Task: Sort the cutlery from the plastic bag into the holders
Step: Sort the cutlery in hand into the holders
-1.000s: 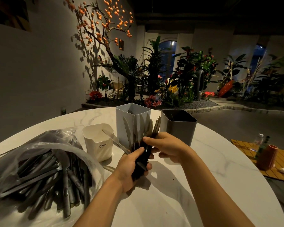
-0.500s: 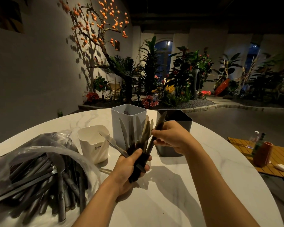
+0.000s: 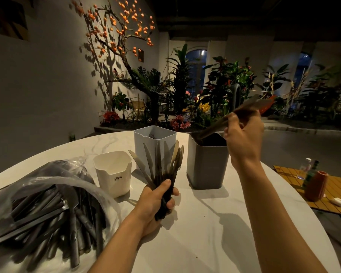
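Note:
My left hand point(image 3: 156, 201) grips a fanned bunch of knives point(image 3: 161, 164) by their dark handles, blades up, in front of the holders. My right hand point(image 3: 242, 138) holds one knife point(image 3: 232, 117) tilted, its handle end dipping into the open top of the dark grey holder point(image 3: 205, 166). A tall pale grey holder point(image 3: 155, 138) stands left of that one, with some cutlery just showing inside. A short white holder point(image 3: 112, 172) stands further left. The clear plastic bag point(image 3: 37, 203) lies at the left, full of dark-handled cutlery.
Everything sits on a round white marble table point(image 3: 215, 233), whose edge curves away at the right. Beyond that edge is a low wooden slatted surface point(image 3: 335, 190) with an orange vase point(image 3: 316, 186) and small bottles. Plants and a wall fill the background.
My right hand drew one knife out of the bunch and carried it up and right to the dark grey holder. My left hand kept gripping the rest, roughly in place.

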`<state>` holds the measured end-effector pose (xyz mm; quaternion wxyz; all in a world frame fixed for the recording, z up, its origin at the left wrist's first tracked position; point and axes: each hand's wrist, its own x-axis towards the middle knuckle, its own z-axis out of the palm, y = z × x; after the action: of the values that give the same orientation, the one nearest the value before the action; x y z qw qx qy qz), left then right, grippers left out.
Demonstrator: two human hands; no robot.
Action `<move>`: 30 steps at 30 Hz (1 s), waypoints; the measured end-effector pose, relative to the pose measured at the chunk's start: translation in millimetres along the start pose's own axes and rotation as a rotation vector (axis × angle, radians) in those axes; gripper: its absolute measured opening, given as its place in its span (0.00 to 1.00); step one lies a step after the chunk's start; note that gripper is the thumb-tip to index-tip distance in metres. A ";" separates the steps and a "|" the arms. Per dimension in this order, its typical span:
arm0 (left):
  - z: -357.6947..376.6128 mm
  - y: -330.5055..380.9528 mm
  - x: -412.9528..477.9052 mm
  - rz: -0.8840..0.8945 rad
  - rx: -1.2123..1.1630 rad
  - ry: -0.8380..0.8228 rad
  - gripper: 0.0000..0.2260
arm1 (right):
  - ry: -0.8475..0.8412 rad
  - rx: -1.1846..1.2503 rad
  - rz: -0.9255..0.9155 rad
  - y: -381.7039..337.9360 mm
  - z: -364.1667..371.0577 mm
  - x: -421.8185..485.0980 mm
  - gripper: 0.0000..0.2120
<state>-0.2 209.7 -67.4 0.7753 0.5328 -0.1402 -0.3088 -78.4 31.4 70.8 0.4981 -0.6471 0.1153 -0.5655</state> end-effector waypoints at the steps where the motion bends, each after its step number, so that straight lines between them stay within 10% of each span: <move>1: 0.3 0.4 -0.2 0.000 -0.002 -0.007 0.13 | 0.035 -0.029 -0.017 1.6 -1.1 0.0 0.04; 12: 3.2 3.1 -3.8 -0.030 -0.009 -0.003 0.12 | -0.178 -0.959 0.125 52.4 0.6 -14.3 0.10; 23: 3.8 3.0 -3.6 -0.023 0.004 0.007 0.12 | 0.018 -0.778 -0.289 50.6 4.6 -15.7 0.32; 30: 1.8 2.7 -3.0 -0.018 0.005 -0.025 0.13 | -0.310 -1.100 0.053 58.2 4.0 -19.6 0.21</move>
<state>-2.5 210.8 -63.9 0.7693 0.5320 -0.1458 -0.3223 -57.5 19.7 14.2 0.1130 -0.8834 0.3346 -0.3079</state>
